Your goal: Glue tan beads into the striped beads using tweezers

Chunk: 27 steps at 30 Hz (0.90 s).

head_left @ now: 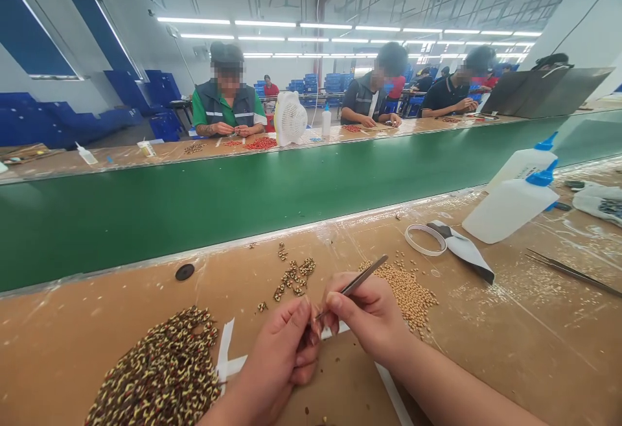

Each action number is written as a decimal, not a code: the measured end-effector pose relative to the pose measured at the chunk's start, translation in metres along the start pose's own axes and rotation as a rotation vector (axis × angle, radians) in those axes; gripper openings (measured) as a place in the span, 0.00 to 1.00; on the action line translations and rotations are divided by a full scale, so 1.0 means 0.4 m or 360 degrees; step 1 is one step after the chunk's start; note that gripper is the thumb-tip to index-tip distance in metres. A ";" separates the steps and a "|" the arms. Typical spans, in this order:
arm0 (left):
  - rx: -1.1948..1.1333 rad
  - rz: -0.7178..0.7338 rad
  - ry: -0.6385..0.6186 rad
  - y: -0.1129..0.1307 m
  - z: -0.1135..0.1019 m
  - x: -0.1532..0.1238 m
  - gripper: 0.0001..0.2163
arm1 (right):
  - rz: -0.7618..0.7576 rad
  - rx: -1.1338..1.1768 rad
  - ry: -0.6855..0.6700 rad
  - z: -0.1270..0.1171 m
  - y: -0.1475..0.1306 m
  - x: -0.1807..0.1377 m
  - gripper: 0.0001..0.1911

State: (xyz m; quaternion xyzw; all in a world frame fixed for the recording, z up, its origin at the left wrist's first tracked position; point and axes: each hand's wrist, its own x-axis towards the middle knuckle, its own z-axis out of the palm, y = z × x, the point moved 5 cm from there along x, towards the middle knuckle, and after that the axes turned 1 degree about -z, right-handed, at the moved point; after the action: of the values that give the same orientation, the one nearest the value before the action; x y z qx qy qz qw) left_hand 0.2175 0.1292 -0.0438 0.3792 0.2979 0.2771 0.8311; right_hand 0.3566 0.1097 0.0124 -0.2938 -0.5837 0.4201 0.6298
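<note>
My right hand (367, 312) grips metal tweezers (362, 277), their tips pointing down and left to the fingers of my left hand. My left hand (286, 345) is closed in a pinch, thumb against fingertips, and whatever it holds is hidden there. Both hands meet above the brown work surface. A large pile of small dark pieces with yellow curved marks (160, 367) lies left of my left hand. Beyond my hands sits a small cluster of similar dark-and-cream pieces (294, 277). Tan bead-like pieces (405, 293) are heaped just beyond my right hand.
White tape strips (226, 348) mark the table. To the right are a tape roll (425, 240), white bottles with blue caps (510, 209) and a second pair of tweezers (573, 272). A green conveyor belt (291, 186) crosses ahead; several co-workers sit beyond it, near a white fan (290, 119).
</note>
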 end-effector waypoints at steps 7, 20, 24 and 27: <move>0.0069 0.0369 0.0363 0.052 -0.030 -0.002 0.21 | 0.0509 0.0077 -0.1064 0.098 0.015 -0.068 0.26; 0.0013 0.0449 0.0398 0.055 -0.039 -0.003 0.18 | 0.0501 -0.0206 -0.1375 0.125 0.062 -0.101 0.29; -0.0019 0.0484 0.0429 0.063 -0.037 -0.005 0.19 | 0.0523 -0.0132 -0.1358 0.123 0.056 -0.100 0.26; -0.0026 0.0481 0.0459 0.065 -0.037 -0.006 0.20 | 0.0655 0.0055 -0.1234 0.112 0.045 -0.091 0.22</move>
State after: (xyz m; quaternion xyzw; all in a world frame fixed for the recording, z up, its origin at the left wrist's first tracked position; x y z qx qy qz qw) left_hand 0.1994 0.1490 -0.0302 0.3691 0.3512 0.4523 0.7320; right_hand 0.3106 0.0811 -0.0145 -0.2139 -0.6990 0.6257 0.2722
